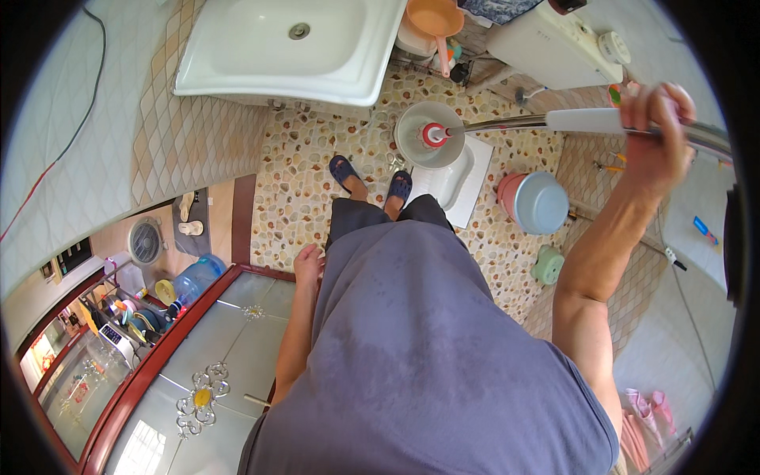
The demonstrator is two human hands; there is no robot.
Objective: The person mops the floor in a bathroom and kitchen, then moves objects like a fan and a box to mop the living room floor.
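My right hand (659, 127), raised at the right and slightly blurred, is wrapped around the metal pole of a mop (576, 119) just above a white sleeve. From there the pole slopes down to a red and white mop joint (435, 135) inside a pale round bucket (415, 145). The mop's strands are mostly hidden in the bucket. Beneath the bucket's lower right side shows a white squat toilet pan (460, 190). My left hand (309, 264) hangs by my left hip with fingers loosely bent and nothing visible in it.
A white washbasin (249, 53) juts out ahead. Stacked blue and pink buckets (540, 203) and a green plastic stool (547, 265) stand at right on the pebble-patterned floor (291, 196). A red-framed glass door (231, 338) is close at left. Top right is a white cistern (546, 44).
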